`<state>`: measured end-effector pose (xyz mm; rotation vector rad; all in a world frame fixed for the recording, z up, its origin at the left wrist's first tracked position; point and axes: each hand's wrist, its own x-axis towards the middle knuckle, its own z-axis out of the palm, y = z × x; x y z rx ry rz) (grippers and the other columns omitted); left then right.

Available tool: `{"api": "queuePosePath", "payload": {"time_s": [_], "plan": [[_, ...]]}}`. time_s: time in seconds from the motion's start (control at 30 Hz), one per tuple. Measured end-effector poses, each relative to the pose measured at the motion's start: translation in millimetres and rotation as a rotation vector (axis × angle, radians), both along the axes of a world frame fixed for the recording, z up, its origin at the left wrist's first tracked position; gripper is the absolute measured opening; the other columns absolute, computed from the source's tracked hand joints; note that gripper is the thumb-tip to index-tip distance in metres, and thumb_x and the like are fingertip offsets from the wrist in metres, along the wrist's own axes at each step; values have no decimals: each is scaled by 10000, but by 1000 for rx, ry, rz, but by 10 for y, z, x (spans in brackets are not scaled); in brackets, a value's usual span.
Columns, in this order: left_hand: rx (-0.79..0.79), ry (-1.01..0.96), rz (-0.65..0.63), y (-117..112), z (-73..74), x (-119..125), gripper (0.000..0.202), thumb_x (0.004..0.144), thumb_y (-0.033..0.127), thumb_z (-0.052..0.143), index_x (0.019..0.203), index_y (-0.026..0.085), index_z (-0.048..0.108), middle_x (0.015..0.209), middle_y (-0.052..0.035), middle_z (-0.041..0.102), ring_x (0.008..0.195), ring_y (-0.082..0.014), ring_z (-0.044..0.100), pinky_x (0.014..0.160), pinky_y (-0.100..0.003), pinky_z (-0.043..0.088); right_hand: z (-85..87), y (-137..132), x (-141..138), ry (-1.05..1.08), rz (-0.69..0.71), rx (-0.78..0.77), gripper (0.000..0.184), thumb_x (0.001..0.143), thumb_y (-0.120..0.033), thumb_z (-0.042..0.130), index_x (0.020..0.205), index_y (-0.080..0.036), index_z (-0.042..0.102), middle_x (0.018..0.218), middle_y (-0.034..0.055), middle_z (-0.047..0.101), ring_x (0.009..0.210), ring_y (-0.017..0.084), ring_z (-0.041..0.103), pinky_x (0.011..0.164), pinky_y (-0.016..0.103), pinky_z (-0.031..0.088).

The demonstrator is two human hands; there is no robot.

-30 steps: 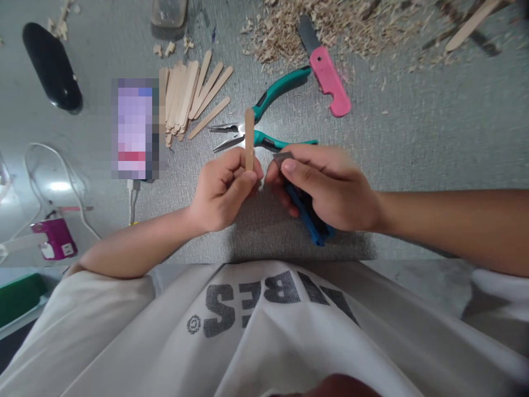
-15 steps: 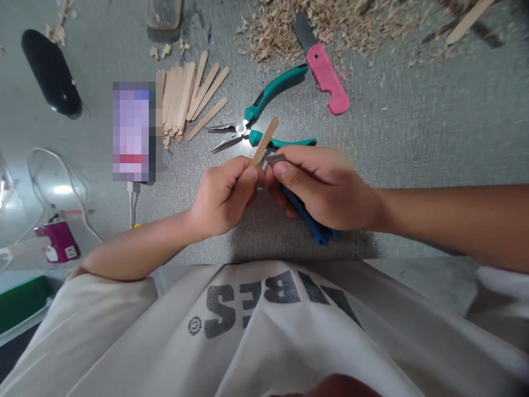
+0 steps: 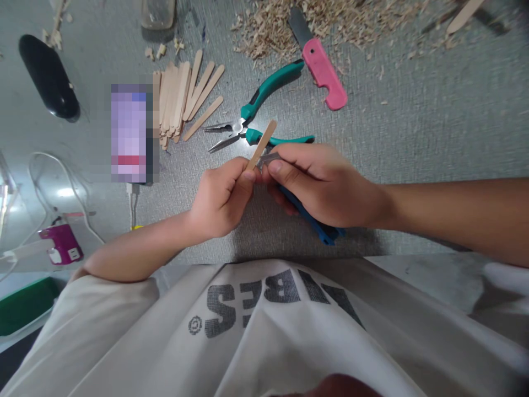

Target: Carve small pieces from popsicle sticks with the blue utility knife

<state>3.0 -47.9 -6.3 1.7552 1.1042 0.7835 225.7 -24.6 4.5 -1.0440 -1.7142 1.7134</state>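
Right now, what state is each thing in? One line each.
Left hand: closed on wooden stick.
Right hand: closed on blue tool.
Wooden stick: tilted, lower end hidden.
Blue tool: metal edge exposed; contact with stick unclear.
Pliers: jaws open, lying down.
Pink knife: unfolded, blade out.
Spare sticks: bunched, some splayed.
Phone: screen lit, content blurred, cable plugged in.
Shavings: loosely heaped.
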Motion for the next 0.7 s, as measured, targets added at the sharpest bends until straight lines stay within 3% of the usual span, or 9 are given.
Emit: {"api": "queuePosePath", "payload": {"time_s": [0.2,0.4,0.7], "plan": [[45,84,-19,7,16,-3,362,1201,387,455,899,219,562,657,39,546,563,-101,474,547,-269,396,-5,7,10,-26,15,31,479,1187,-151,463,719,-247,496,576,-44,608,526,115,540,619,316,430],[193,197,-31,-18,43,4,225,1108,204,501,886,217,540,637,53,546,520,-77,437,507,-229,332,25,-11,-11,-79,17,68,487,1158,-102,492,696,-252,476,544,-53,595,524,114,544,623,323,424],[290,382,-114,32,39,-16,260,1065,239,499,822,257,408,567,64,463,463,-96,370,494,-264,229,81,7,-33,-145,66,-134,506,1161,-77,476,683,-242,489,471,-48,562,438,106,509,486,289,380]]}}
